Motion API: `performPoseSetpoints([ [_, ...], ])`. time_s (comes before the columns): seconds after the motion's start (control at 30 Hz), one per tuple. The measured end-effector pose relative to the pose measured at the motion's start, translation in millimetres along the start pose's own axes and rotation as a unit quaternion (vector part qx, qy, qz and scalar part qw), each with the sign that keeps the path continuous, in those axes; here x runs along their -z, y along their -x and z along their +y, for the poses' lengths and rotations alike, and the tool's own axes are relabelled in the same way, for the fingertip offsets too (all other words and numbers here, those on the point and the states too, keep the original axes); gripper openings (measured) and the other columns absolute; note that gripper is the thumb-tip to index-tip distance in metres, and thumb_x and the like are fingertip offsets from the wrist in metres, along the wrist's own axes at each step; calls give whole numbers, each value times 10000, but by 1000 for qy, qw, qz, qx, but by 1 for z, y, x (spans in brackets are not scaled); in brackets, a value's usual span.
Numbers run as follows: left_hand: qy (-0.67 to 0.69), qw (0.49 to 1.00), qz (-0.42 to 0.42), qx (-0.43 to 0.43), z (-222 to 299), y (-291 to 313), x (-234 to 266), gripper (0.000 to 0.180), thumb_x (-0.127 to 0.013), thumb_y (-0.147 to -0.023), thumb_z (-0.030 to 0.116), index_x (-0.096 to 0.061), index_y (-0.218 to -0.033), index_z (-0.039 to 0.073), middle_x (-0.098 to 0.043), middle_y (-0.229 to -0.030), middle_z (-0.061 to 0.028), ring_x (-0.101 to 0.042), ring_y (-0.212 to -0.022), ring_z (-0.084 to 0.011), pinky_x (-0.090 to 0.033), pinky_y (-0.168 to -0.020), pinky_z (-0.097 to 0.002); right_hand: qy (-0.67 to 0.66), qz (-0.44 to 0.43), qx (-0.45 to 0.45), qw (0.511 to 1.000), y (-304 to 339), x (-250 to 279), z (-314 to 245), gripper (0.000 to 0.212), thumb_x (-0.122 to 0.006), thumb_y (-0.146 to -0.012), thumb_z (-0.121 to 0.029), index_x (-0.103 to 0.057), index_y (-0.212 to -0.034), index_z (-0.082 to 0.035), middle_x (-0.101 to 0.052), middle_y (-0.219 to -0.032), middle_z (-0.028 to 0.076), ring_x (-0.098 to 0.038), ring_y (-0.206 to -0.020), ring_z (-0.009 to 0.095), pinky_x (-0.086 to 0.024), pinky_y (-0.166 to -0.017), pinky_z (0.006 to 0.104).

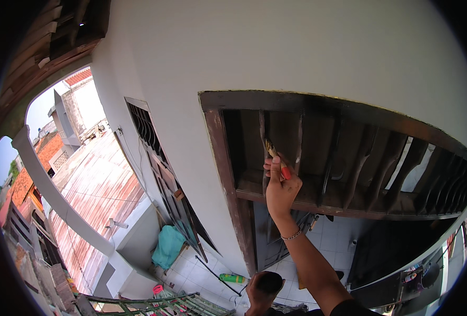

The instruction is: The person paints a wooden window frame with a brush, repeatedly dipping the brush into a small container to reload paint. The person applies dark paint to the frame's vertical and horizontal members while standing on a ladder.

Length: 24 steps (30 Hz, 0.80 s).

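Observation:
High in front of me, my right hand (283, 179) grips a paintbrush (286, 171) with a red handle end. Its bristles point up and touch or nearly touch a thin dark wooden slat (262, 126) in the vent above the doorway. A bracelet circles the right wrist. Low in the view, my left hand (253, 296) is wrapped round a small round container (267, 283) whose inside looks dark, like paint. The brown door frame (225, 158) surrounds the slats; its top beam looks freshly dark, while the left post is paler and worn.
A white wall (181, 63) surrounds the frame. To the left stand a slatted window (149, 131) and a teal cloth bundle (168, 246). Below lie a green bottle (232, 278) and a tiled floor (191, 271). Green metal bars (191, 304) cross the bottom edge.

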State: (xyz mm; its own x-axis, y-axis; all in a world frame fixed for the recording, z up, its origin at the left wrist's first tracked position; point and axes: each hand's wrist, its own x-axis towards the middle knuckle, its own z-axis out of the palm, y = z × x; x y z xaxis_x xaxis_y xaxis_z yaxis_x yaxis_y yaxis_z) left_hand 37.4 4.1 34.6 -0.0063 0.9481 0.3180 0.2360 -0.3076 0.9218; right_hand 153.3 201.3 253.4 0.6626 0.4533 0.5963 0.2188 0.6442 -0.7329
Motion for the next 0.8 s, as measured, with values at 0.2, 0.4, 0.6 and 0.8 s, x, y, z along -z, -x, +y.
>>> performPoseSetpoints([
  [0.2,22,1000,13,-17,-14,-1,-4,516,-1008,-638,201,-697,-1021,53,-730,-962,-112,-738,-879,-274,-599,-814,-375,2,7,-14,1000,-15,1,1,362,-624,-1071,-261,-730,-1134,78,-770,-927,117,-733,-836,143,-574,-693,251],
  [0.4,82,996,-19,16,5,0,5,449,-925,-738,103,-659,-1093,34,-703,-1001,-117,-684,-909,-220,-557,-788,-378,11,18,25,999,-11,0,-17,388,-620,-1072,-287,-725,-1148,78,-771,-937,115,-740,-847,154,-581,-705,256],
  [0.6,27,999,2,-19,-8,-6,-3,512,-1010,-636,203,-704,-1021,57,-732,-964,-112,-739,-882,-274,-599,-815,-371,31,-22,86,996,-31,-5,-11,318,-662,-1042,-235,-739,-1138,58,-773,-892,154,-765,-832,206,-603,-749,286],
  [0.8,5,999,-2,-32,10,-9,0,508,-1006,-648,198,-700,-1028,56,-728,-970,-111,-738,-878,-268,-599,-805,-370,48,-1,101,994,-25,8,-15,344,-659,-1045,-245,-724,-1164,71,-773,-911,166,-769,-855,217,-603,-764,297],
])
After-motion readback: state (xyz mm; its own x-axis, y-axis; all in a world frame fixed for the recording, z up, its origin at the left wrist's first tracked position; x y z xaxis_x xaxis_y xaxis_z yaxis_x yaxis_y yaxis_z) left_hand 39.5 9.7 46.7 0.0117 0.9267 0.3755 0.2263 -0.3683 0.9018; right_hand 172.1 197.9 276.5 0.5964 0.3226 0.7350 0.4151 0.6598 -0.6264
